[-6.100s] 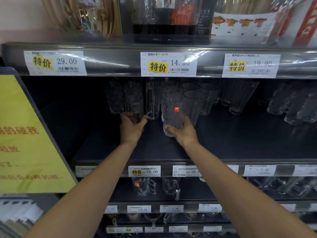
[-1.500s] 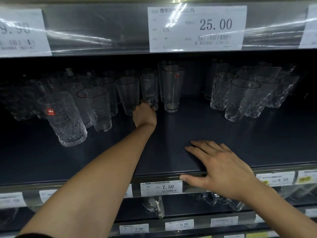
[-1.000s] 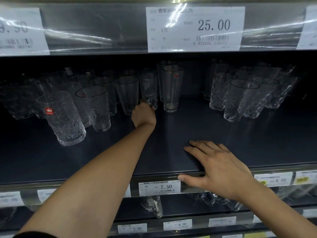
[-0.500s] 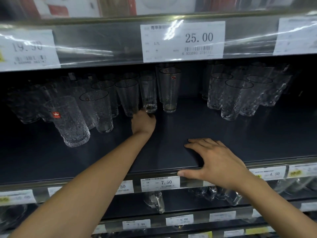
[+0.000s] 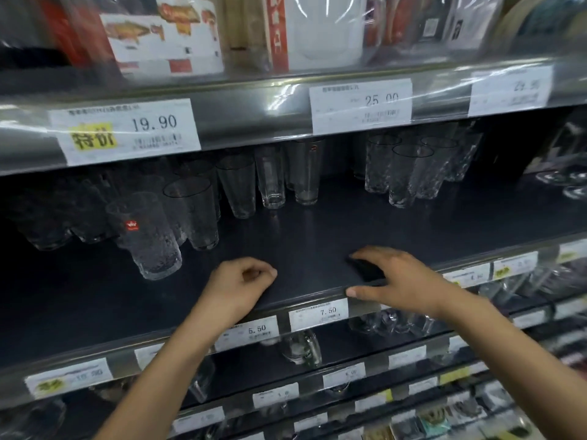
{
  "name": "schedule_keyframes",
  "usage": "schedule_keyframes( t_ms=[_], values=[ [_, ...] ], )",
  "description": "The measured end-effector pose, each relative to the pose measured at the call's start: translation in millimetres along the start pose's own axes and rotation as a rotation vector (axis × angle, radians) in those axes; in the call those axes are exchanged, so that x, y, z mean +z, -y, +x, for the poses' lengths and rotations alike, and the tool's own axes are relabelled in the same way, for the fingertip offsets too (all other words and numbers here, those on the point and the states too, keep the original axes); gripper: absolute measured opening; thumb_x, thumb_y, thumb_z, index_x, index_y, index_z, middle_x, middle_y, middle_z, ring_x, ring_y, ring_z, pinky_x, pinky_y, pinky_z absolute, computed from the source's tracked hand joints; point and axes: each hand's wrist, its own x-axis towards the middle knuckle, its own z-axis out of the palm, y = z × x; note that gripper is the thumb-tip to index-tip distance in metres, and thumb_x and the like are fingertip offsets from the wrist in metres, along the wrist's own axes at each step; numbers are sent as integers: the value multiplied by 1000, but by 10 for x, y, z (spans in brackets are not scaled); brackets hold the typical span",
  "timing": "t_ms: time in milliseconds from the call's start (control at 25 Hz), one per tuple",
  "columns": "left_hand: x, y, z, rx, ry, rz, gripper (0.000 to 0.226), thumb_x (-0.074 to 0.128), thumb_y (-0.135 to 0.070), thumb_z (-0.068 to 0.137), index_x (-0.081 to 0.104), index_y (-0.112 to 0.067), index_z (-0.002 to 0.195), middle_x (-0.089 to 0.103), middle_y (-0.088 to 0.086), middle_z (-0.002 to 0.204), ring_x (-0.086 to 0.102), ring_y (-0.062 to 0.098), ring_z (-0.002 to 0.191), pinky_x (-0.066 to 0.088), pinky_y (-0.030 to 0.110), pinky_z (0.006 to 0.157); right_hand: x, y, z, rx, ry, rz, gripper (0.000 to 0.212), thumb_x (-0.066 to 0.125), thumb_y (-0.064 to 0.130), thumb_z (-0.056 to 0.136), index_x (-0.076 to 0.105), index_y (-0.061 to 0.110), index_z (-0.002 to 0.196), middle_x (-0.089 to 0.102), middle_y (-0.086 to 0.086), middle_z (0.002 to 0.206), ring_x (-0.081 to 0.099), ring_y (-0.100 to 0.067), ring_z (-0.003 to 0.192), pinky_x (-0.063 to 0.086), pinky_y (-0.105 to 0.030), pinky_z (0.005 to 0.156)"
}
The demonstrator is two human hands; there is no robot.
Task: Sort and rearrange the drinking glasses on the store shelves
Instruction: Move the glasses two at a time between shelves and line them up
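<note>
Clear drinking glasses stand on a dark shelf. A textured glass with a red sticker stands forward at the left. Behind it are smooth tumblers, a narrow tall glass and a taller glass with a red dot. A cluster of hammered glasses stands at the right. My left hand is curled into a loose fist near the shelf's front edge, holding nothing. My right hand rests on the front edge, fingers spread, thumb over the lip.
Price tags line the shelf rails, among them 19.90, 25.00 and 7.50. Boxed goods sit on the shelf above. Glass mugs and more glassware fill the lower shelves. Stemware bases show at far right.
My left hand let go of the narrow tall glass at the back and drew toward the shelf's front edge, closing into a fist. The view tilted up and left. My right hand stayed on the edge.
</note>
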Motion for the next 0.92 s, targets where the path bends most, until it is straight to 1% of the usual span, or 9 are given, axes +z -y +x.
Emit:
schedule_keyframes(
  t_ms=[80,160,280,360,440,560,720,800,920],
  values=[
    [-29,-74,-184,55,1,-118,16,69,-19,91,74,-32,83,72,-31,85,63,-17,85,40,-4,68,-14,132,-316,68,-150,200,79,55,79,74,48,40,142,47,30,140,42,16,121,31,-10,99],
    [14,-125,-338,105,21,-215,15,68,-19,91,75,-31,88,70,-34,91,62,-20,88,40,-6,70,-31,233,-717,172,-311,377,66,58,76,76,52,49,135,49,42,130,43,23,119,36,-7,95],
    [231,-201,-488,173,118,-319,14,68,-22,91,76,-34,91,73,-29,96,64,-15,93,46,2,73,-24,315,-1326,334,-485,504,49,64,62,82,59,49,129,59,32,129,52,12,120,42,-15,96],
    [480,-293,-564,205,236,-337,15,68,-24,92,76,-37,92,74,-26,98,65,-12,94,47,8,76,4,354,-1732,422,-588,532,44,64,56,83,62,46,125,64,30,123,58,8,116,45,-13,93],
    [778,-416,-648,246,349,-360,16,67,-22,92,76,-35,92,74,-23,98,66,-10,95,49,6,76,20,366,-2102,510,-676,533,42,62,56,82,64,47,123,65,32,119,59,8,113,46,-8,88],
    [1203,-620,-756,288,494,-373,17,67,-21,92,76,-35,94,75,-21,99,67,-7,95,45,1,78,34,295,-2517,614,-767,537,38,62,55,83,65,49,121,66,30,119,61,5,112,48,-19,92],
    [1820,-966,-919,318,632,-338,16,66,-30,90,74,-42,96,74,-23,98,67,-8,93,46,1,76,59,-24,-2959,679,-872,553,31,64,50,87,66,48,118,68,24,118,64,0,112,50,-29,94],
    [2146,-1111,-979,322,662,-346,17,65,-29,91,74,-43,97,74,-22,98,68,-5,95,51,10,77,50,-270,-3145,686,-901,563,31,64,56,87,66,50,117,68,25,117,64,0,111,49,-26,91],
    [2634,-1297,-980,300,648,-328,18,64,-28,92,74,-43,96,75,-19,98,69,-2,96,51,22,86,-67,-788,-3336,666,-947,623,34,65,57,83,69,46,115,71,20,115,66,-2,108,50,-28,89]
  ],
)
